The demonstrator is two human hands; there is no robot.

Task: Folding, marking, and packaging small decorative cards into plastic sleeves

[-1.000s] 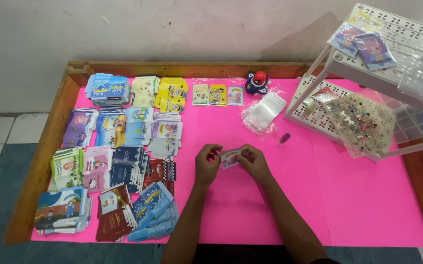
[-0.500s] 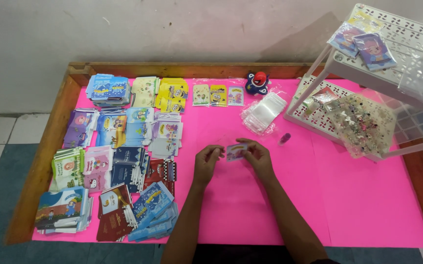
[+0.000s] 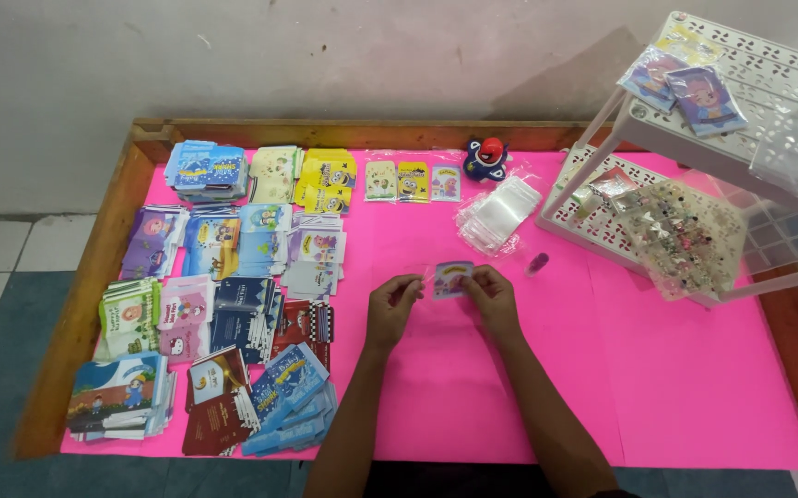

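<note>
Across the middle of the frame, noted a table (image 3: pixel 694 387) covered in bright pink sheet, bounded by a wooden rim (image 3: pixel 94 277). At upper right, recorded a white perforated plastic rack (image 3: pixel 786 83) in two tiers, with a clear bag of small trinkets (image 3: pixel 685 235) on the lower tier. Along the left half, counted many stacks of printed packets (image 3: pixel 233 304) laid in rows, touching or overlapping. Just above centre, found a pile of clear sleeves (image 3: pixel 500 212), a row of three small cards (image 3: pixel 413 182) to its left and a blue and red toy figure (image 3: pixel 486 159) at the top edge.

At centre frame, logged both hands raised just over the pink sheet. Right hand (image 3: pixel 494 297): fingers closed in a pinch on the right edge of a small printed card (image 3: pixel 452 278), held flat and facing up between the two hands. Left hand (image 3: pixel 391 309): fingers curled toward the card's left side, with a faint clear film apparently between; actual grip could not be confirmed. Near the right hand, well apart from the card, spotted a small purple item (image 3: pixel 537 265).

Judged the step in hand as fitting the card to a clear sleeve, partway. Assessed that a further move would call for a light, even pinch, edges kept square and the film mouth held apart.
</note>
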